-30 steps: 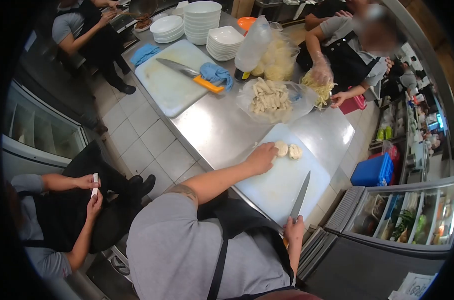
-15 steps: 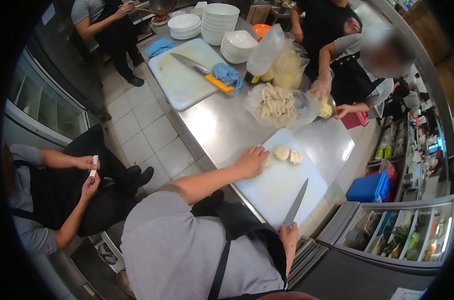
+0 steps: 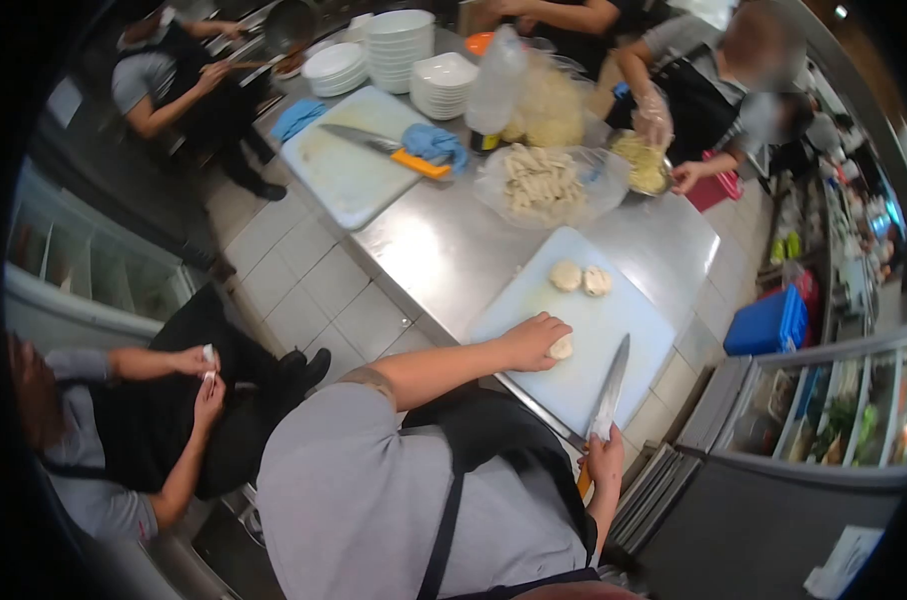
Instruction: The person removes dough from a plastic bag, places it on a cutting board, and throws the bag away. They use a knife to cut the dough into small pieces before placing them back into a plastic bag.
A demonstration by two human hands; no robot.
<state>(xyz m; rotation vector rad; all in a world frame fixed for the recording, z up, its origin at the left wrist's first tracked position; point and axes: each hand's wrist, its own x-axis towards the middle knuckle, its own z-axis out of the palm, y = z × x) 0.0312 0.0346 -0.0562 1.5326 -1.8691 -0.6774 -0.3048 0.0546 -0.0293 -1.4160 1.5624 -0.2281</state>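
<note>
1. The pale dough piece (image 3: 562, 348) lies on the near part of the white cutting board (image 3: 624, 300), half covered by the left hand (image 3: 532, 342), whose fingers curl loosely over it and press it to the board.
2. The right hand (image 3: 604, 464) is closed around the handle of a long knife (image 3: 611, 384) at the board's near edge; the blade lies flat on the board and points away from the person, just beside the held piece but not touching it.
3. Two more dough pieces (image 3: 581, 278) sit side by side at the far end of the same board, well apart from both hands.
4. The board rests on a steel table (image 3: 444, 250). Beyond it, an open clear plastic bag (image 3: 541, 184) holds a heap of pale cut strips.
5. A metal bowl (image 3: 646, 172) next to the bag holds yellowish shreds; a co-worker's gloved hand (image 3: 654, 122) hangs over it.
6. Farther left lies a second cutting board (image 3: 346, 172) with a second knife (image 3: 382, 148), orange-handled, and a blue cloth (image 3: 434, 142) on it.
7. At the table's far end stand stacked white bowls (image 3: 399, 48) and stacked white plates (image 3: 336, 66).
8. On the left, a seated person (image 3: 144, 430) holds a small white object between both hands; what it is cannot be told.
</note>
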